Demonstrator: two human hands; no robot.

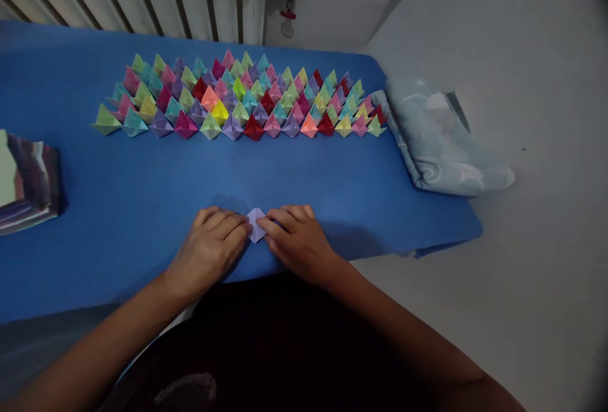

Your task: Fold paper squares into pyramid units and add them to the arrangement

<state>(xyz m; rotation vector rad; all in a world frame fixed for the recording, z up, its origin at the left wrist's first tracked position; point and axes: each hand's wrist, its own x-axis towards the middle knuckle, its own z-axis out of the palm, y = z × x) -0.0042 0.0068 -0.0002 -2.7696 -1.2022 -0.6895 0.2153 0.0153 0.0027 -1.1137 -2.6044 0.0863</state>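
A small purple folded paper (256, 226), roughly diamond-shaped, lies at the near edge of the blue-covered table between my hands. My left hand (211, 244) has its fingers closed on the paper's left corner. From the other side, my right hand (294, 238) grips the right corner, thumb and fingers pressed to it. A crease runs down the paper's middle. Farther back stand rows of folded paper boats (232, 127) in green, blue, pink, red, purple and yellow, apart from both hands.
At the left edge sits a stack of paper (31, 184) with a pale green sheet on top. A folded grey-blue patterned cloth (441, 140) lies at the table's right end. Behind the table are a white radiator (156, 0) and a valve with a red handle (287, 14).
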